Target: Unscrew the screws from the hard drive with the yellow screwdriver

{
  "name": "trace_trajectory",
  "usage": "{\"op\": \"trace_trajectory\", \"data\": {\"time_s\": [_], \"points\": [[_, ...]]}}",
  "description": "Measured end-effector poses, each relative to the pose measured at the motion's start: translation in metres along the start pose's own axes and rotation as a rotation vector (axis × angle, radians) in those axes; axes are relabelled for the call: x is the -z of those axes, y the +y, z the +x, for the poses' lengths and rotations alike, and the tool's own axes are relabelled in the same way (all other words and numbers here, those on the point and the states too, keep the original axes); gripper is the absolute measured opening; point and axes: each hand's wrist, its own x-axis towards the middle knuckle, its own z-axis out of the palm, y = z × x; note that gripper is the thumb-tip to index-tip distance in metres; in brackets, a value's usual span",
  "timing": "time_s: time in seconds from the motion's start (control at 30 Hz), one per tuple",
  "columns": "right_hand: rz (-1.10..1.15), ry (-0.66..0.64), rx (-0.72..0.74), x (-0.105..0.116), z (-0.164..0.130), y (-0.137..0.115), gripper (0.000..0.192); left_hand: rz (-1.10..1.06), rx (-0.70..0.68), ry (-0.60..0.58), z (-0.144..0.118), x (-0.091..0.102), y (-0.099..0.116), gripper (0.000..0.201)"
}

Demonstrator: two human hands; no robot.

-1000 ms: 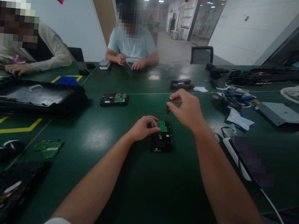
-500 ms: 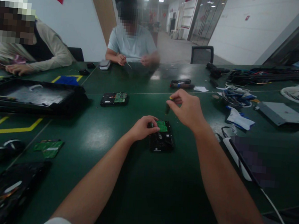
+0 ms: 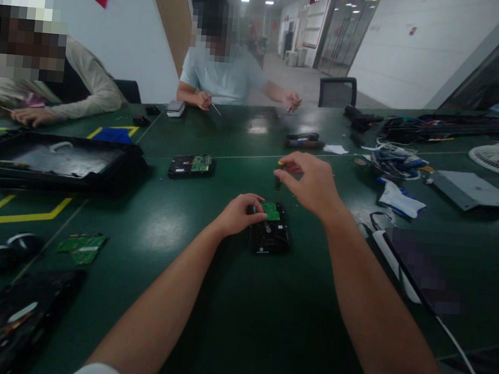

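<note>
A hard drive (image 3: 269, 230) is steadied at its far-left corner by the left hand (image 3: 239, 213), fingers curled on it. Just beyond the drive, what seems a screwdriver (image 3: 279, 178) is pinched upright by the right hand (image 3: 313, 184).

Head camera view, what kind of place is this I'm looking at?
Probably an electronics teardown or repair workshop. A hard drive with its green circuit board up lies on a long green table, a loose circuit board and tangled cables lie about, and other people work opposite.
</note>
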Motion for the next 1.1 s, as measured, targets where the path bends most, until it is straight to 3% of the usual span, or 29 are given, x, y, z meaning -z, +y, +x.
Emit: {"op": "trace_trajectory", "data": {"time_s": [0.93, 1.1], "points": [[-0.016, 0.055, -0.024, -0.0007, -0.0008, 0.0002, 0.009, 0.002, -0.006, 0.001, -0.0005, 0.001, 0.0025, 0.011], [-0.013, 0.038, 0.031, -0.0007, -0.0004, -0.0003, 0.008, -0.02, -0.009, 0.002, -0.0008, 0.0013, 0.0044, 0.011]]}}
